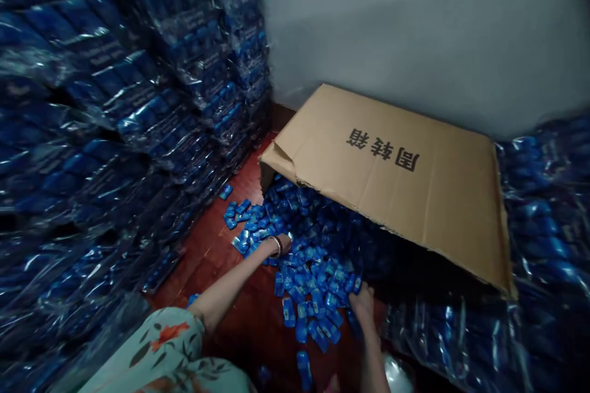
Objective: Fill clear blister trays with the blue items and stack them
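A large heap of small shiny blue packets (318,276) spills from the open side of a cardboard box (391,159) onto the floor. My left hand (284,243), with bracelets at its wrist, reaches into the left part of the heap near the box's mouth. Packets hide its fingers. At the heap's right edge, below the box opening, my right hand (362,301) touches the packets. Its fingers are dim and partly covered, so their grip does not show. The box lies on its side with dark printed characters on top.
Tall stacks of plastic-wrapped blue packs (138,104) rise on the left. More wrapped packs (539,227) stand at the right. A pale wall (415,31) is behind the box. Loose packets lie scattered on the reddish floor (207,258).
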`<state>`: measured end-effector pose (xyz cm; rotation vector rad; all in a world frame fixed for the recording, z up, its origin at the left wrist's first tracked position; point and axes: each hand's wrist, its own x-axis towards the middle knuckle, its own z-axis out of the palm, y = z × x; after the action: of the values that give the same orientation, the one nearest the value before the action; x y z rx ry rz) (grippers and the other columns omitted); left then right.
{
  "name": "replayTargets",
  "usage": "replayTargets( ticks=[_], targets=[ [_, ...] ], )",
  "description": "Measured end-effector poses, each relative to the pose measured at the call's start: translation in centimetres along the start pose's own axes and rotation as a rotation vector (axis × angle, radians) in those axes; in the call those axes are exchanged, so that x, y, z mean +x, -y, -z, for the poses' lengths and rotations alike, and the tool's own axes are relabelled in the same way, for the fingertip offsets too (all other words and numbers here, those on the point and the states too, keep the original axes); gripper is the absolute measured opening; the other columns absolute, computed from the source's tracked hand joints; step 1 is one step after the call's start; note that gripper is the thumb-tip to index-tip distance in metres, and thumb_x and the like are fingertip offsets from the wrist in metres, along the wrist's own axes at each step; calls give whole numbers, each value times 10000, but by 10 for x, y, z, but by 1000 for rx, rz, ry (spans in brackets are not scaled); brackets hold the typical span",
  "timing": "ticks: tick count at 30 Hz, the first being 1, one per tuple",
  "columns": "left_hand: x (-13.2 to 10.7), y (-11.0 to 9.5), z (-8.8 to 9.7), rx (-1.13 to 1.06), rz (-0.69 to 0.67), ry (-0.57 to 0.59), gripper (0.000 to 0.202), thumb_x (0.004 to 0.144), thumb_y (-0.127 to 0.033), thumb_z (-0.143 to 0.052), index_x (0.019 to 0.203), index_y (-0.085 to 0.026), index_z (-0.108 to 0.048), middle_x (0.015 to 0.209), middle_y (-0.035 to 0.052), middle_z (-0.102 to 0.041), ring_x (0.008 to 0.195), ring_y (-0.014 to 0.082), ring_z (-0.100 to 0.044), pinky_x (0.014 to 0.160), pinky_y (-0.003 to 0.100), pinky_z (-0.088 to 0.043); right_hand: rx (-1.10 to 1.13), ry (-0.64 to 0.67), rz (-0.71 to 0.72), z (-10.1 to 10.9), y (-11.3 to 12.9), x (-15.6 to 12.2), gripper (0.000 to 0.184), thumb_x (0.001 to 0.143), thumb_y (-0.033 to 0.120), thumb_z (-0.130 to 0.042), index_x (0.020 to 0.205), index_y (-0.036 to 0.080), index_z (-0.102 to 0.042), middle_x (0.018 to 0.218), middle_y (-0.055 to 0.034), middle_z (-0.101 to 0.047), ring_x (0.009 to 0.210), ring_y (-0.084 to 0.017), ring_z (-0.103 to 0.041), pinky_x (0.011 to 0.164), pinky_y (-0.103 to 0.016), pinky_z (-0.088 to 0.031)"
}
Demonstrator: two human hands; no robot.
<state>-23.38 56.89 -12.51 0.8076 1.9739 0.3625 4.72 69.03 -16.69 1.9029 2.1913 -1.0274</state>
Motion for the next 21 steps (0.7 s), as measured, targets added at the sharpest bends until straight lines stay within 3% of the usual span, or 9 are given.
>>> replayTargets(
  ticks=[3, 5, 7, 9, 11, 14, 16, 21],
  targets=[
    [-10, 23, 36, 0, 26, -184, 279, 902, -337, -506, 1068, -129, -591, 1023, 64, -636, 886, 166, -622, 781, 348, -528, 9, 40, 1, -1, 4, -2, 442, 512, 212, -468, 903, 67, -614, 850, -170, -628, 830, -297, -618, 747, -349, -470],
    [-14, 46, 71, 9, 78, -376, 330, 954, -302, -361, 1165, -148, -564, 1156, 96, -609, 1058, 193, -577, 905, 375, -479, 23, 49, 16, 0, 7, -3, 489, 504, 210, -449, 947, 73, -606, 887, -163, -639, 888, -300, -612, 784, -347, -465],
    [-13, 73, 107, 22, 170, -558, 429, 968, -249, -215, 1283, -150, -488, 1327, 126, -502, 1270, 233, -417, 1037, 422, -365, 35, 48, 35, 1, 5, -8, 545, 512, 211, -424, 1017, 95, -592, 928, -143, -650, 932, -291, -607, 803, -344, -462],
    [-8, 100, 134, 23, 271, -657, 452, 952, -261, -229, 1331, -150, -449, 1399, 136, -428, 1353, 273, -295, 1088, 480, -275, 54, 9, 52, -1, -4, -18, 578, 555, 231, -403, 1094, 108, -574, 940, -134, -658, 930, -288, -612, 791, -358, -467],
    [-1, 123, 147, 15, 360, -691, 467, 923, -328, -327, 1339, -155, -450, 1430, 147, -384, 1370, 322, -247, 1088, 537, -239, 81, -99, 97, -7, -18, -31, 590, 638, 279, -372, 1170, 89, -545, 990, -165, -650, 943, -301, -610, 801, -389, -465],
    [9, 143, 140, 10, 425, -682, 536, 879, -432, -406, 1352, -181, -439, 1481, 144, -293, 1386, 357, -173, 1057, 590, -248, 97, -302, 185, -21, -41, -52, 651, 759, 394, -298, 1256, 12, -471, 1174, -248, -562, 1087, -335, -542, 911, -444, -414],
    [11, 146, 125, 19, 419, -666, 557, 887, -468, -370, 1374, -198, -403, 1511, 124, -224, 1401, 341, -121, 1057, 580, -256, 92, -355, 168, -31, -52, -66, 736, 786, 490, -267, 1269, -38, -437, 1251, -295, -488, 1174, -361, -470, 971, -476, -366],
    [-5, 138, 74, 48, 341, -626, 588, 917, -442, -302, 1425, -146, -294, 1521, 148, -176, 1398, 316, -150, 1095, 513, -233, 136, -212, 86, -57, -48, -108, 846, 765, 649, -236, 1279, 9, -439, 1312, -274, -428, 1255, -379, -372, 1000, -508, -325]
  ],
)
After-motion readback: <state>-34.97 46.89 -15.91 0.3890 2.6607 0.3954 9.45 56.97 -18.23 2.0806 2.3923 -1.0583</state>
